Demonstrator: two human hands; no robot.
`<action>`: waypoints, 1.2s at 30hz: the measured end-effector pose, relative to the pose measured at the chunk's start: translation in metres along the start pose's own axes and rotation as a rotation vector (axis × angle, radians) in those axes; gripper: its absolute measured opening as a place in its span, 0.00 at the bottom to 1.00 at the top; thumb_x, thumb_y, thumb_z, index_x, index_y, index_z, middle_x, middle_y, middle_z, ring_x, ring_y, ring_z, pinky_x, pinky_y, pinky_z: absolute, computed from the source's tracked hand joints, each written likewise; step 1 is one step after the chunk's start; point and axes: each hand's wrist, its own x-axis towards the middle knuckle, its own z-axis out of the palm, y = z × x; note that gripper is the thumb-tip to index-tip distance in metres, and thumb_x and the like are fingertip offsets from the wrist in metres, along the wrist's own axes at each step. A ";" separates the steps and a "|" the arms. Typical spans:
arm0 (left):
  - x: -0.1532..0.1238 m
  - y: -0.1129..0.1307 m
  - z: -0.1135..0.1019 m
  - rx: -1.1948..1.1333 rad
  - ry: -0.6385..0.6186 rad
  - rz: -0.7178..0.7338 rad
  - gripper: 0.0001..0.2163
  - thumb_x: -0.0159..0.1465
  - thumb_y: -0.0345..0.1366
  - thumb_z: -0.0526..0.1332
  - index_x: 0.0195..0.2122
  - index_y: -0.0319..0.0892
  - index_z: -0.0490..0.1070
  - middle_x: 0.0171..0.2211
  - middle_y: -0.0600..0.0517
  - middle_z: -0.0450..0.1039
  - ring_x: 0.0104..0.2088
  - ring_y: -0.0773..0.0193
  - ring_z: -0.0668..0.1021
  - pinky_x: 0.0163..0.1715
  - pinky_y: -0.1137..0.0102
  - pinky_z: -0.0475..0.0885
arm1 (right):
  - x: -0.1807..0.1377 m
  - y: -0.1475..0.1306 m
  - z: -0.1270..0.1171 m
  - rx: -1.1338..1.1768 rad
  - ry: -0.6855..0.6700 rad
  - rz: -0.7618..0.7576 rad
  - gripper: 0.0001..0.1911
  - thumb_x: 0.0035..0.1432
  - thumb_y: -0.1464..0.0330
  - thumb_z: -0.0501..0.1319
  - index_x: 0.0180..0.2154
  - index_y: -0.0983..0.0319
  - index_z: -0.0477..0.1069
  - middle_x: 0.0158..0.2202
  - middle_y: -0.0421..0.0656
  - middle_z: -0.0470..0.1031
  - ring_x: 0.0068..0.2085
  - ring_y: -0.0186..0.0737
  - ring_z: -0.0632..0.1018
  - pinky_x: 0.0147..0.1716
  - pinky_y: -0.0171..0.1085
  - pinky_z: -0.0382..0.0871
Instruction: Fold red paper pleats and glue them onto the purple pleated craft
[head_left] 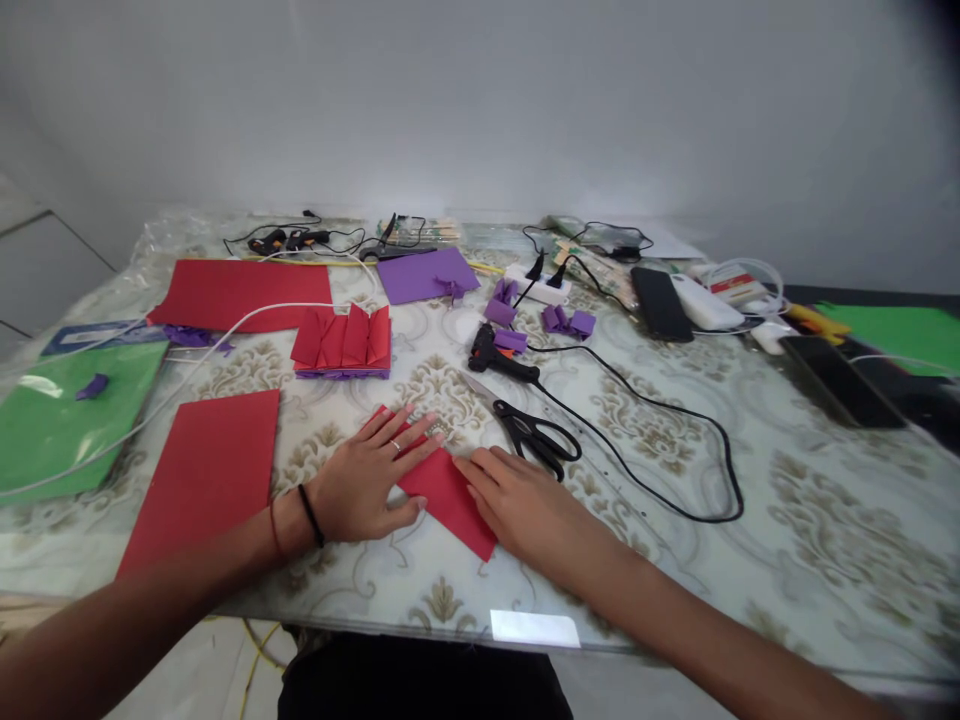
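Near the front of the table lies a piece of red paper (451, 500), set at a slant. My left hand (367, 478) rests flat on its upper left part, fingers spread, with a ring on one finger. Along the paper's right edge, my right hand (521, 505) touches it with fingers stretched out and close together; the fingertips lie on its upper right side. Just beyond the right hand are black-handled scissors (536, 435). A larger red sheet (206, 470) lies to the left, partly under my left forearm. Both palms hide some of the paper.
A black glue gun (499, 355) trails its cable to the right. Folded red pieces (341, 340) sit on purple ones behind my left hand. Purple folded pieces (568, 322) lie near a white power strip (536, 285). Phones (661, 303) are at right, a green pack (75, 415) at left.
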 end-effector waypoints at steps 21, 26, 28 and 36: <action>-0.019 0.029 0.004 0.097 -0.013 -0.177 0.26 0.75 0.48 0.56 0.71 0.47 0.64 0.73 0.44 0.61 0.75 0.32 0.52 0.71 0.35 0.52 | 0.030 0.006 -0.004 0.015 -0.082 -0.005 0.24 0.66 0.77 0.58 0.62 0.65 0.69 0.49 0.51 0.79 0.49 0.50 0.80 0.45 0.46 0.77; -0.021 0.028 0.004 0.041 0.021 -0.181 0.28 0.73 0.49 0.59 0.72 0.48 0.62 0.73 0.40 0.58 0.76 0.33 0.51 0.71 0.36 0.53 | 0.042 0.006 -0.006 0.013 -0.095 -0.010 0.25 0.68 0.77 0.55 0.65 0.64 0.67 0.51 0.52 0.78 0.50 0.50 0.81 0.46 0.46 0.76; -0.021 0.027 0.003 0.023 0.036 -0.187 0.28 0.72 0.48 0.60 0.71 0.48 0.64 0.72 0.39 0.58 0.75 0.32 0.53 0.70 0.36 0.55 | 0.047 0.006 -0.008 0.007 -0.106 -0.013 0.26 0.69 0.76 0.55 0.66 0.63 0.66 0.51 0.51 0.79 0.49 0.50 0.81 0.45 0.45 0.76; -0.020 0.028 -0.001 0.014 0.038 -0.181 0.27 0.71 0.48 0.62 0.69 0.46 0.66 0.67 0.38 0.63 0.75 0.27 0.51 0.69 0.34 0.56 | 0.074 0.002 -0.018 -0.015 -0.159 0.010 0.27 0.71 0.73 0.54 0.69 0.59 0.65 0.48 0.50 0.81 0.42 0.49 0.84 0.38 0.43 0.72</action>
